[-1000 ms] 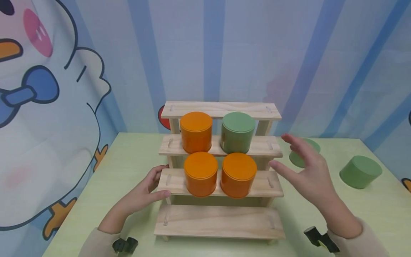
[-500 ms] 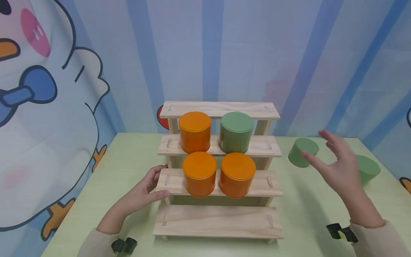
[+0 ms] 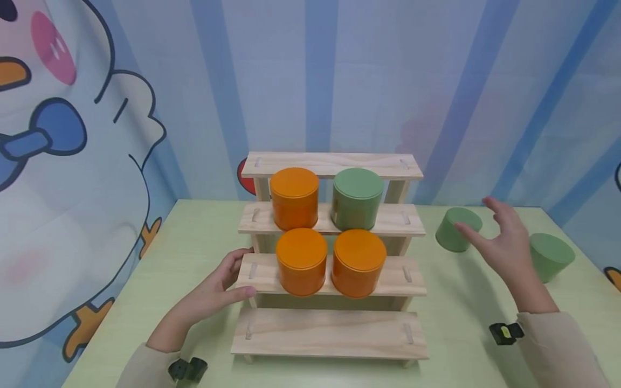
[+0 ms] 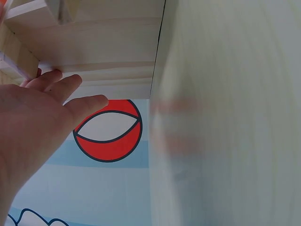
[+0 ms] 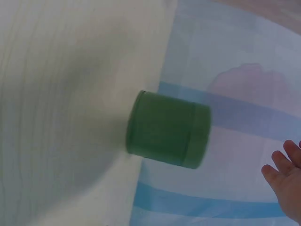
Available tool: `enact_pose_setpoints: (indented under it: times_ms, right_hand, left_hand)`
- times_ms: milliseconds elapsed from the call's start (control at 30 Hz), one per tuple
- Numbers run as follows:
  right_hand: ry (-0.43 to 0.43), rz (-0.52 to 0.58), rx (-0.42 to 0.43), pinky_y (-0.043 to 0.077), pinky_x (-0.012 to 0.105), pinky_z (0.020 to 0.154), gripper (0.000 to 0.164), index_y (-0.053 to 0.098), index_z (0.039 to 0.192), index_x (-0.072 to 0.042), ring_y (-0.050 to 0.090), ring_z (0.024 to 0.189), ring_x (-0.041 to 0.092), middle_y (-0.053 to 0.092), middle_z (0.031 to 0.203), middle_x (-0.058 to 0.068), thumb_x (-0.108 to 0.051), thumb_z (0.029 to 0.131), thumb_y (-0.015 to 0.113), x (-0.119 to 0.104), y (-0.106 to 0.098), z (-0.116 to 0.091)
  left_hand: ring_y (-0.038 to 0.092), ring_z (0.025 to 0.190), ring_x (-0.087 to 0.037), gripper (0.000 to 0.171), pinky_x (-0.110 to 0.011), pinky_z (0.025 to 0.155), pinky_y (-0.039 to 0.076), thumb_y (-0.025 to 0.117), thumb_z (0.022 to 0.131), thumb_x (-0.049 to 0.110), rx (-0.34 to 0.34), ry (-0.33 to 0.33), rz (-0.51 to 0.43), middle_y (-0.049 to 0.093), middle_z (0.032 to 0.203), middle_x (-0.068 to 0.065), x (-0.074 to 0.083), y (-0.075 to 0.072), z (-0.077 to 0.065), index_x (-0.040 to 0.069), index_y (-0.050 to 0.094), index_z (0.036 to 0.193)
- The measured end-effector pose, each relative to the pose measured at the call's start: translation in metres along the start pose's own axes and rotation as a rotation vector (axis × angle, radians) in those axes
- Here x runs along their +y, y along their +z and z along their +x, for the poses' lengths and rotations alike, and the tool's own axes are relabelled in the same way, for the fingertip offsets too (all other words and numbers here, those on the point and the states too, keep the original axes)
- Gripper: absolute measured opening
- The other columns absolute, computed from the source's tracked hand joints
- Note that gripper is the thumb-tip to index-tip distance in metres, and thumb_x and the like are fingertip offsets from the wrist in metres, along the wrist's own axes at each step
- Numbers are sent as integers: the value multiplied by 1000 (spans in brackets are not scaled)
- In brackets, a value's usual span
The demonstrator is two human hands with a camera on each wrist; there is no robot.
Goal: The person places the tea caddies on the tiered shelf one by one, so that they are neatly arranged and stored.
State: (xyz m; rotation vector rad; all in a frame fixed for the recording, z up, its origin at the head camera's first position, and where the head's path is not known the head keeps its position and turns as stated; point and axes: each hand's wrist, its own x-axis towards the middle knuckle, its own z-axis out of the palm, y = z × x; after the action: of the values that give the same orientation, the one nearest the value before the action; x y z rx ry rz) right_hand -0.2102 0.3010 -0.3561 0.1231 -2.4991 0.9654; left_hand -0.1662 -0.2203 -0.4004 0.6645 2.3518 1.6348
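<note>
a four-step wooden stand (image 3: 330,331) is standing on the pale green counter (image 3: 194,231), and the left hand (image 3: 208,293) is gripping it: the thumb is lying at the front edge of the second step from the bottom, while the fingers are going behind that step's left end. the right hand (image 3: 504,248) is hovering over the counter with its grip open, thumb and fingers spreading well apart. it is holding nothing, and its thumb is overlapping a green tin (image 3: 451,237) in the head view; the right wrist view is showing a gap between the fingers and a green tin.

a second green tin (image 3: 550,256) is sitting on the counter just beyond the right wrist. on the stand, an orange tin (image 3: 294,199) and a third green tin (image 3: 357,199) are sharing the third step up, orange on the left. two more orange tins (image 3: 302,264) are sitting side by side on the step below. all the tins are standing upright, their visible lids and sides showing plain colour.

behind, a blue-striped backdrop (image 3: 388,81) is carrying a printed white bird (image 3: 82,226) and a red-and-white ball (image 4: 101,150).
</note>
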Motion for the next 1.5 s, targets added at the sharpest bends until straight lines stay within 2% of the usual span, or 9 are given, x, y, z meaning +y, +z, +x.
enact_pose_setpoints:
  times_ms: [200,567,833,1300,1500]
  right_hand:
    - [35,12,-10,30,67,99,80,29,149,0,33,129,52,34,147,28,-33,89,69,17,10,9]
    - [92,1,-12,31,66,99,83,25,149,3,33,128,54,30,149,30,-38,90,66,36,21,23]
    - [147,20,-49,29,67,101,89,18,151,4,29,130,55,24,151,32,-43,91,63,50,29,30]
    - [213,46,-90,25,65,106,96,12,150,8,24,135,54,22,149,36,-45,90,64,62,40,34]
    - [257,47,-135,25,67,105,99,8,151,7,20,137,54,17,151,36,-50,90,62,66,41,35]
  left_hand:
    - [32,136,-44,70,-69,108,19,66,92,20,-9,14,9,35,149,-21,1,0,1,4,22,145]
    - [33,135,-42,71,-69,108,19,66,92,20,-2,5,9,37,149,-19,1,-1,0,4,22,145]
    - [31,137,-44,70,-69,107,19,66,92,20,-3,15,18,37,149,-21,2,-1,0,5,22,145]
    - [34,136,-42,71,-68,109,18,66,92,18,-8,7,-2,38,148,-18,-1,-1,0,6,21,146]
    - [33,136,-42,70,-69,108,18,65,93,20,-8,18,9,39,148,-19,0,-2,-1,5,21,146]
